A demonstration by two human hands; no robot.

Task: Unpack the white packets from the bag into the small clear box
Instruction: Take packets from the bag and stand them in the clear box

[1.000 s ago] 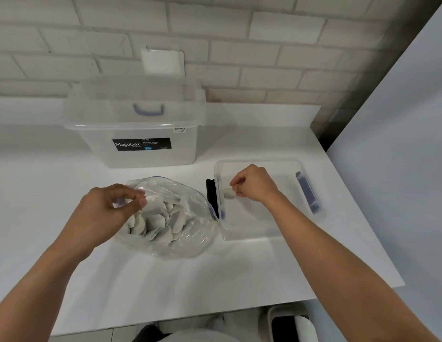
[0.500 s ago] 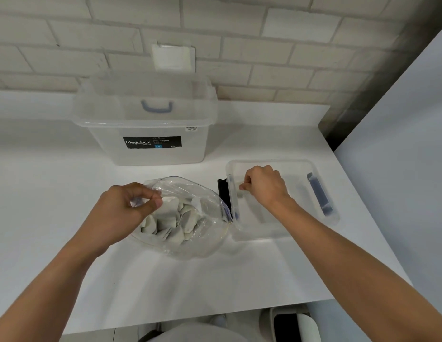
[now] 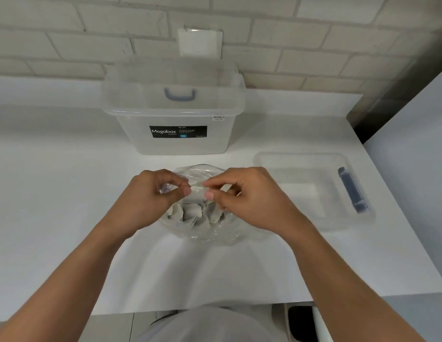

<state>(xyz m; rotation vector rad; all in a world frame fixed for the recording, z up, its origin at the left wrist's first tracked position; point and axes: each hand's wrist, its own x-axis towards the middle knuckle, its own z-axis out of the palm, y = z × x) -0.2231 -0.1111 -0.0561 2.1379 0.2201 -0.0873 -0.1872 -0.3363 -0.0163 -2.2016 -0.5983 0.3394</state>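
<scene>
Your left hand (image 3: 150, 197) and right hand (image 3: 250, 202) pinch the clear plastic bag (image 3: 205, 234) at its mouth; uneven tugging could spill its small white packets (image 3: 190, 213).

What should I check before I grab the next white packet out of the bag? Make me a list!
1. Top edge held: the left hand and the right hand both pinch the bag at its top. Ok.
2. There are white packets inside the bag: ok, plenty show.
3. The small clear box is open, with no lid on it: ok.
4. One hand is free for grabbing: not ok, both pinch the bag.
5. The bag's mouth is wide enough to reach in: cannot tell.
</scene>
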